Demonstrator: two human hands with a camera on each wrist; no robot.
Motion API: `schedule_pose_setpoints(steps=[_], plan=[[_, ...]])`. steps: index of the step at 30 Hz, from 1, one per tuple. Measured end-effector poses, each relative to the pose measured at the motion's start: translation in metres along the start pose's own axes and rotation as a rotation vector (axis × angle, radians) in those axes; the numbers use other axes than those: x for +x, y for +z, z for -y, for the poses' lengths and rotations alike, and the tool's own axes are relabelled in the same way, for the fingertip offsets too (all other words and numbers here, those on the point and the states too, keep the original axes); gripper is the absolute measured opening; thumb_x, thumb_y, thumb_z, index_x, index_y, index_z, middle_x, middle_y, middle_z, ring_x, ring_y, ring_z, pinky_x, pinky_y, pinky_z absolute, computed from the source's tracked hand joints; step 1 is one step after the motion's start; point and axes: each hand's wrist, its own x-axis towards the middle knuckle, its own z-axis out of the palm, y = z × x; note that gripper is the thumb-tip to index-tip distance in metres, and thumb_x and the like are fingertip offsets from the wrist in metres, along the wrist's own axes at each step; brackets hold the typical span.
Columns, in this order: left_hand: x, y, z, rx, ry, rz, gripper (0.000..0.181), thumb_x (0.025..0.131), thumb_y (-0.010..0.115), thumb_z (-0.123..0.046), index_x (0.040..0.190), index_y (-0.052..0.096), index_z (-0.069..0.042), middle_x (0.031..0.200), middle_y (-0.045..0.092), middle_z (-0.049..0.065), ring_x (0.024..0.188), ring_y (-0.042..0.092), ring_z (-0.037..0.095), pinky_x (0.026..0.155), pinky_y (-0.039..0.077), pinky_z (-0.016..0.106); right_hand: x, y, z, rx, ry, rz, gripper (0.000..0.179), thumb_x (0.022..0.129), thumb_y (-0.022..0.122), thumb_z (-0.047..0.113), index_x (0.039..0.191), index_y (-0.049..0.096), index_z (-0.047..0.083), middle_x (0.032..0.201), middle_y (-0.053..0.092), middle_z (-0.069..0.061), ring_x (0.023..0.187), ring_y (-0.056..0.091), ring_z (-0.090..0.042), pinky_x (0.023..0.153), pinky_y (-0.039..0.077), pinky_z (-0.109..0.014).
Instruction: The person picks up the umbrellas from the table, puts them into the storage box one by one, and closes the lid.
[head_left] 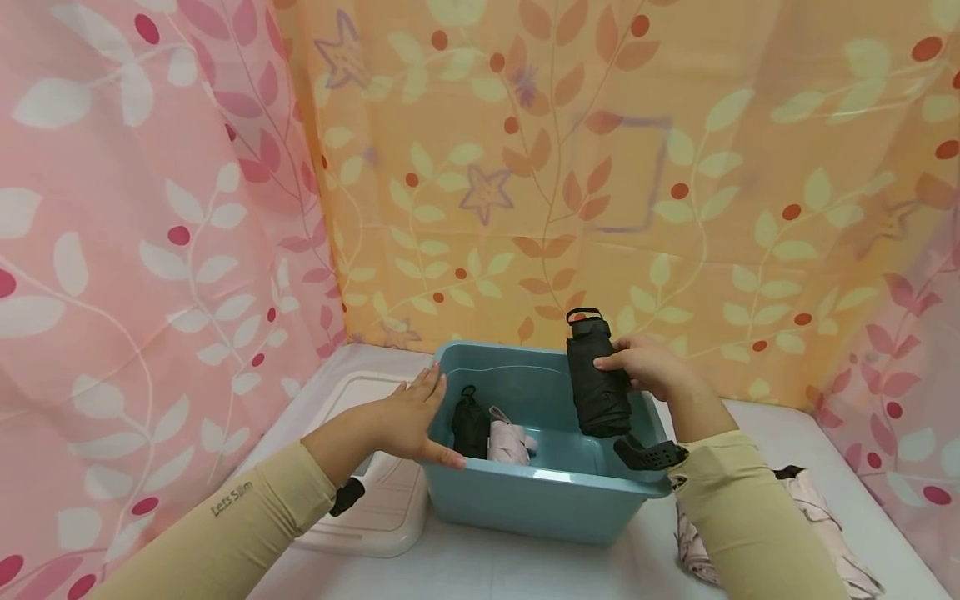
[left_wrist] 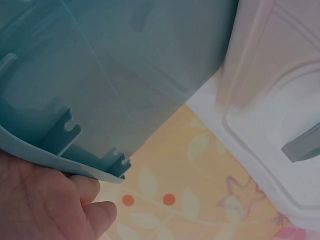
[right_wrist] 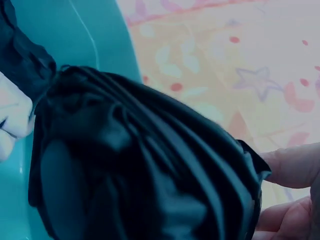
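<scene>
At left, the lid (head_left: 397, 523) lies beside the bin (head_left: 525, 507), and the left hand (head_left: 401, 425) spreads wide at the bin's left end — thumb on the front rim, nothing gripped. Just right of it, inside the bin, a black umbrella (head_left: 470, 429) and a pink umbrella (head_left: 508, 442) sit side by side, loops towards the back wall. Apart from that pair, over the bin's right half, is the held umbrella (head_left: 596, 379), also black, its long axis steep: loop end up and leaning slightly left, lower end pointing down. The right hand (head_left: 654, 367) grips it from the right — clearly the nearer hand. Whether its lower end sits below the rim, I cannot tell. Farthest right, a pink bundle (head_left: 825, 525) lies outside the bin, partly behind the right sleeve (head_left: 753, 508).
</scene>
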Motion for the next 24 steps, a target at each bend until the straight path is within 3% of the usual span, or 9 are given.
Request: schedule_pose_setpoints(steps=[5,13,24], plan=[[0.001,0.0,0.0,-0.001,0.008,0.003,0.124,0.064,0.05,-0.081,0.146,0.002,-0.001,0.151,-0.009,0.016,0.139,-0.008,0.028,0.109,0.008,0.051,0.008,0.014,-0.002,0.026,0.018,0.026,0.037,0.088,0.06,0.012,0.112,0.046,-0.011,0.105,0.053,-0.019,0.087,0.057,-0.027,0.077,0.05,-0.043],[0.0,-0.005,0.0,0.001,0.006,0.016,0.124,0.063,0.05,-0.081,0.145,0.002,0.0,0.151,-0.01,0.018,0.139,-0.007,0.03,0.109,0.008,0.052,0.016,0.03,-0.002,-0.147,0.068,0.079,0.052,0.084,0.064,0.013,0.122,0.043,-0.015,0.105,0.054,-0.022,0.085,0.06,-0.028,0.074,0.052,-0.043],[0.001,-0.004,0.0,-0.008,0.006,0.018,0.125,0.062,0.049,-0.082,0.145,0.003,0.0,0.151,-0.01,0.018,0.139,-0.007,0.03,0.109,0.008,0.052,0.021,0.043,0.001,-0.255,0.102,0.126,0.038,0.082,0.067,0.014,0.109,0.053,-0.008,0.096,0.057,-0.017,0.078,0.061,-0.025,0.068,0.053,-0.04]])
